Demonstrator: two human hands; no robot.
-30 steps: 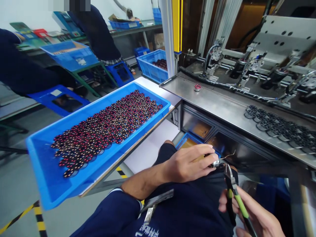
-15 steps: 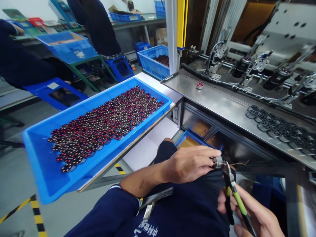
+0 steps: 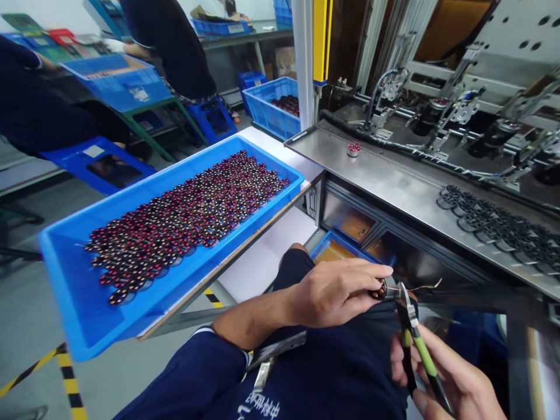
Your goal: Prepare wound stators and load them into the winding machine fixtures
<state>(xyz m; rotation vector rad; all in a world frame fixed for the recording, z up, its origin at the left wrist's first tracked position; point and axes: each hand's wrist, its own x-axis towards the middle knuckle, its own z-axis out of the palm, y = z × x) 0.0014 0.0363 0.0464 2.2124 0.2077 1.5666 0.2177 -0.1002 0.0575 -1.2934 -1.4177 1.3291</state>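
Wire (image 3: 431, 286) at the cutters' (image 3: 412, 322) tips

I have the left hand (image 3: 326, 291) pinching a wound part (image 3: 378, 290) above the lap (image 3: 367, 332), the right hand (image 3: 464, 364) wrapped round the cutters. I judge this is wire trimming; the next move calls for a steady part and a clean squeeze. The blue tray (image 3: 79, 326) holds packed red-and-black parts (image 3: 188, 224); a blue crate (image 3: 273, 121) behind holds dark reddish pieces (image 3: 286, 105)

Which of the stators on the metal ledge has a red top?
The red stator standing alone toward the left end of the metal ledge; the black stators lie grouped toward the right.
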